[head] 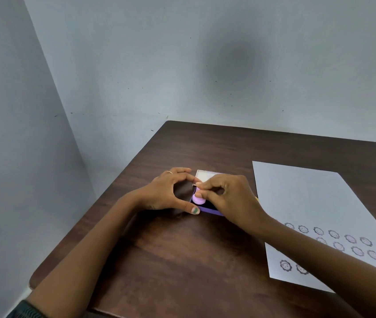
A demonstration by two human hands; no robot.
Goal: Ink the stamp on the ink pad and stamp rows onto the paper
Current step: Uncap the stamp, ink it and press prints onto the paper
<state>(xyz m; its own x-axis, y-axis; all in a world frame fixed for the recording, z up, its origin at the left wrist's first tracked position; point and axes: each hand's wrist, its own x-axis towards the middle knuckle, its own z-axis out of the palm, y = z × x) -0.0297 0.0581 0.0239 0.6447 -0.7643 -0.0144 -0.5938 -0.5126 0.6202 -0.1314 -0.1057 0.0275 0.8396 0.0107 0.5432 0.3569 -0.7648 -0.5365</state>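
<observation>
From the head camera there are two hands, one stamp, one ink pad and one sheet of paper on a dark wood-grain desk [182, 260]. The stamp [198, 199] is a small, rounded lilac piece standing on the dark inked surface of the ink pad [207, 209], a shallow purple tray whose pale lid [204, 175] lies open behind it. The right hand [226, 198] pinches the top of the stamp with curled fingertips. The left hand [166, 191], a thin ring on one finger, braces the tray's left side between forefinger and thumb. The paper [308, 203], smooth and white, lies to the right, well apart, bearing three rows of scalloped round smiley prints, about twenty, partly hidden by the right forearm.
</observation>
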